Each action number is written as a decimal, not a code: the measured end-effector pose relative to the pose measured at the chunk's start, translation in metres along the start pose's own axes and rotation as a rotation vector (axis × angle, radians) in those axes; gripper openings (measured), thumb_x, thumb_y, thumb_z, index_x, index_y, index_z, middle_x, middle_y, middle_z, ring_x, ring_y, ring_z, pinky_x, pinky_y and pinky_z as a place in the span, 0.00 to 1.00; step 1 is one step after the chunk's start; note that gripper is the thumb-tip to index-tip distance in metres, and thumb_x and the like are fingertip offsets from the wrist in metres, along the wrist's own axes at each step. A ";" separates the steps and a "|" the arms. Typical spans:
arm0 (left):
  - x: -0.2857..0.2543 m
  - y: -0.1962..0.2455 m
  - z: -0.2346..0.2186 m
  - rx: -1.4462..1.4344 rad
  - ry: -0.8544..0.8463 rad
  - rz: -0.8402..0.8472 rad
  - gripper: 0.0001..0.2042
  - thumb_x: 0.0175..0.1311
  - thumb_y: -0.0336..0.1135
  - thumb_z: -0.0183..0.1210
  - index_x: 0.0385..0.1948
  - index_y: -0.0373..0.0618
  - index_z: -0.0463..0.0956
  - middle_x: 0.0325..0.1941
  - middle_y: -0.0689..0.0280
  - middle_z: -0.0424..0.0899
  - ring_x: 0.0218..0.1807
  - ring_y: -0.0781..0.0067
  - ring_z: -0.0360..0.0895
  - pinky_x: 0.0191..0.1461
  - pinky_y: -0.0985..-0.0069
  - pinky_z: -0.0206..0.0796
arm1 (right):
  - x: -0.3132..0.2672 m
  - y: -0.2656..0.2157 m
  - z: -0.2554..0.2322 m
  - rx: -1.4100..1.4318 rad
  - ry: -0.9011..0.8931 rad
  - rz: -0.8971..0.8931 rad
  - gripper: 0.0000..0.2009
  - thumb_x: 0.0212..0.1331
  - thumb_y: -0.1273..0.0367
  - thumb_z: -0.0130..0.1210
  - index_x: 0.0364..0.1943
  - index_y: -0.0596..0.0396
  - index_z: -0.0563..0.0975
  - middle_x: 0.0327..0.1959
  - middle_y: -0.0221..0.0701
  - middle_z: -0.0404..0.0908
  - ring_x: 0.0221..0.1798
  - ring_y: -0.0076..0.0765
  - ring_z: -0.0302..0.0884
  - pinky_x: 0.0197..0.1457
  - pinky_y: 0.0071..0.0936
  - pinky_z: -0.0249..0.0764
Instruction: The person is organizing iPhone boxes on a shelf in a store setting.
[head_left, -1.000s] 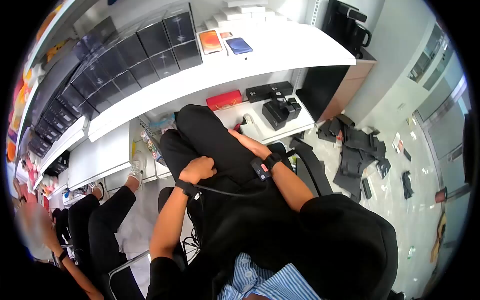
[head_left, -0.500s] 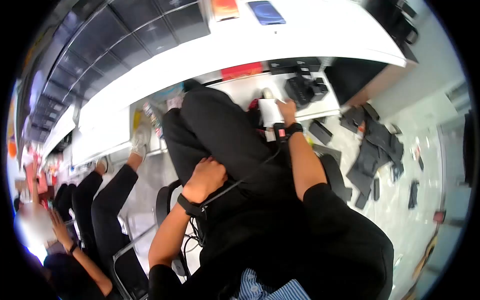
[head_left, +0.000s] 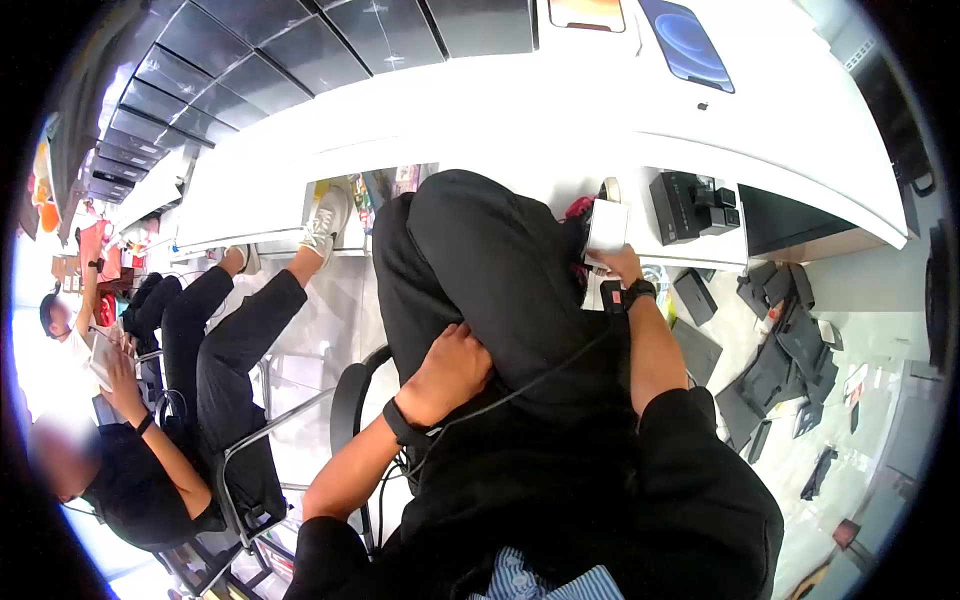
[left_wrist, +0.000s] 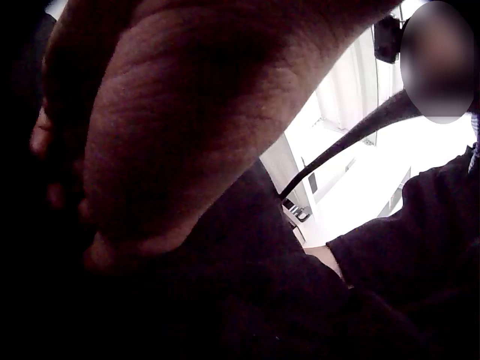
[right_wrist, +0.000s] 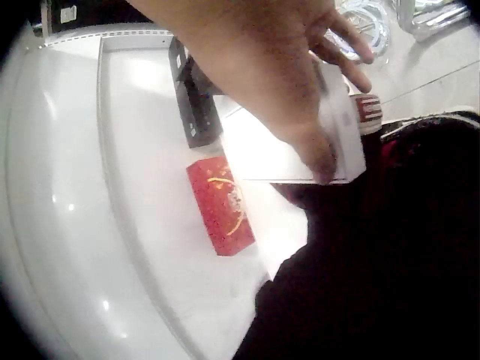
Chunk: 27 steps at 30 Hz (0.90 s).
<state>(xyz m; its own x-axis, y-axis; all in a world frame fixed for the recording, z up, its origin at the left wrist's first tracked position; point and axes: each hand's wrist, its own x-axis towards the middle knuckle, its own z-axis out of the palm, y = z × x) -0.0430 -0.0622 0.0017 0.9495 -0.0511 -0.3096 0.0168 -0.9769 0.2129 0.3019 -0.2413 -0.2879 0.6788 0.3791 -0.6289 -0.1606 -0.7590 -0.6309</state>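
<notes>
My right hand [head_left: 622,264] grips a flat white box [head_left: 608,225] beside my right knee, close to the lower white shelf. In the right wrist view the thumb lies on one face of the white box [right_wrist: 346,142], with the other fingers around its far side. My left hand [head_left: 455,370] rests on my black-trousered thigh, its fingers loosely curled and nothing seen in them. The left wrist view is dark, showing mostly the heel of that hand [left_wrist: 172,127].
Two slim boxes picturing phones, one with a blue screen [head_left: 690,45], lie on the white counter [head_left: 480,110]. Black boxes [head_left: 290,45] line its left. Below are a black box [head_left: 675,208] and a red box [right_wrist: 221,206]. Flattened black packaging [head_left: 790,350] litters the floor; another person [head_left: 150,480] sits left.
My right hand has left my thigh, reached right toward the lower shelf and taken hold of the white box. The left hand stays on the thigh. The head view has moved closer to the counter.
</notes>
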 end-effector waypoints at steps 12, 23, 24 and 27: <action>-0.007 -0.003 0.005 0.220 0.025 0.107 0.13 0.57 0.40 0.65 0.35 0.38 0.88 0.46 0.49 0.86 0.56 0.49 0.79 0.62 0.58 0.69 | -0.139 -0.082 -0.026 0.869 0.148 -0.157 0.24 0.65 0.61 0.63 0.51 0.73 0.76 0.40 0.42 0.85 0.34 0.39 0.89 0.33 0.27 0.86; 0.007 -0.009 0.022 0.314 0.106 0.103 0.17 0.62 0.44 0.62 0.36 0.37 0.87 0.48 0.46 0.85 0.56 0.48 0.80 0.61 0.58 0.72 | -0.396 -0.158 -0.066 0.968 0.056 -0.573 0.12 0.67 0.62 0.62 0.38 0.58 0.81 0.24 0.22 0.74 0.20 0.17 0.65 0.21 0.18 0.48; 0.008 -0.005 0.019 0.318 0.083 0.086 0.17 0.62 0.44 0.63 0.37 0.36 0.87 0.48 0.46 0.85 0.55 0.47 0.80 0.61 0.57 0.72 | -0.407 -0.174 -0.072 0.988 0.076 -0.672 0.12 0.68 0.62 0.61 0.38 0.58 0.81 0.24 0.22 0.74 0.19 0.17 0.64 0.20 0.19 0.50; 0.008 -0.002 0.022 0.349 0.052 0.067 0.18 0.61 0.45 0.64 0.39 0.36 0.87 0.47 0.45 0.85 0.54 0.46 0.81 0.59 0.57 0.74 | -0.408 -0.230 -0.104 0.924 0.255 -0.815 0.12 0.69 0.62 0.62 0.37 0.60 0.82 0.24 0.24 0.76 0.20 0.18 0.67 0.22 0.19 0.58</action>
<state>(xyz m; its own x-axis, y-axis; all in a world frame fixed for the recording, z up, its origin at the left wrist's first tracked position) -0.0421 -0.0649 -0.0221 0.9597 -0.1152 -0.2563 -0.1451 -0.9843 -0.1007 0.1362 -0.2761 0.1614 0.9189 0.3713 0.1331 -0.0011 0.3399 -0.9405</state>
